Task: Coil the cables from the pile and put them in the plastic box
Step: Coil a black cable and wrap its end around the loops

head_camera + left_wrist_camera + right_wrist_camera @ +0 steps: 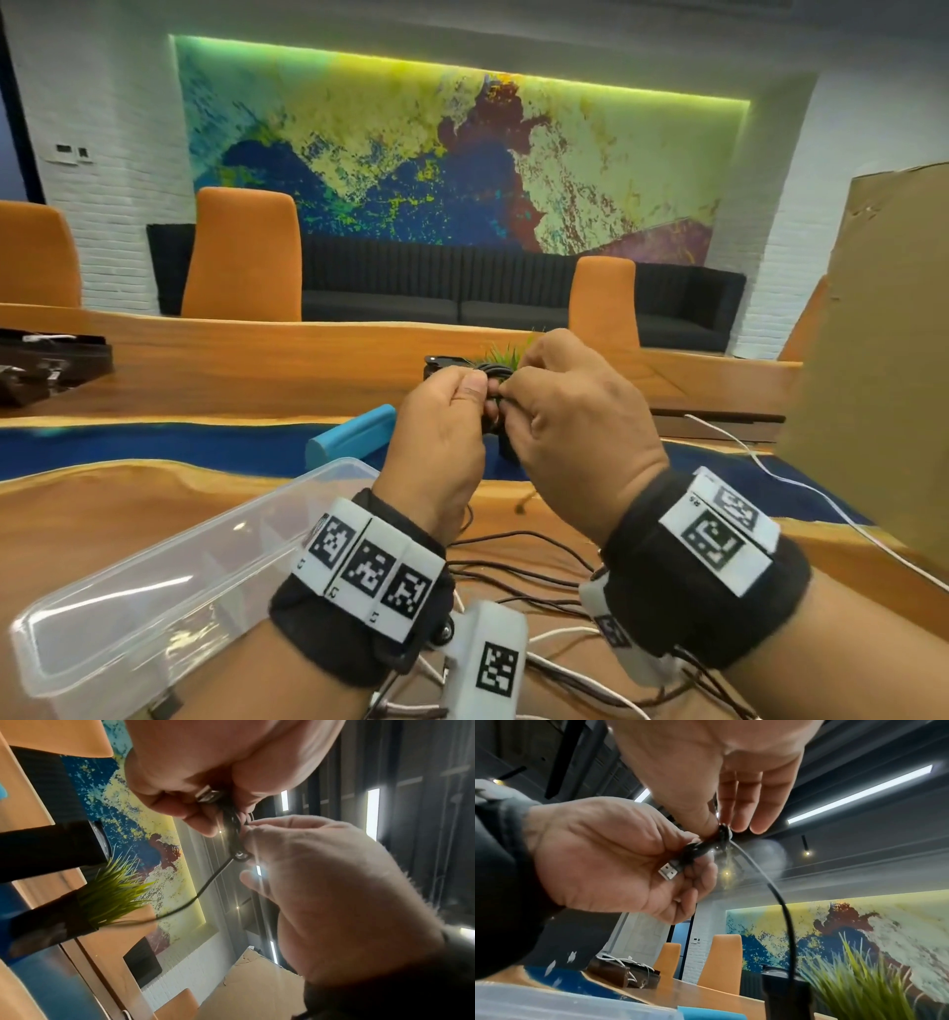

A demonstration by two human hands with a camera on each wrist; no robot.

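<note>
Wristbands (367, 578) w/ coded tags fill the bottom of the head view, loose cables (518, 565) piled on the table (102, 519) between them. Both hands up at frame centre, working a black cable (493, 398). Left hand (439, 437): grip closed, thumb and fingers curled round the bundled cable, USB plug (670, 872) poking out into the palm. Right hand (575, 426): thumb and forefinger pinching the wrap at the bundle's end, other fingers straight. One free strand (782, 912) trails down toward the plant (859, 983), lower right of the right wrist view. Plastic box (154, 591) sits lower left, next to the left wrist; can't tell what's in it. Blue case (354, 434) just beyond it. Cardboard (873, 334) far right.
</note>
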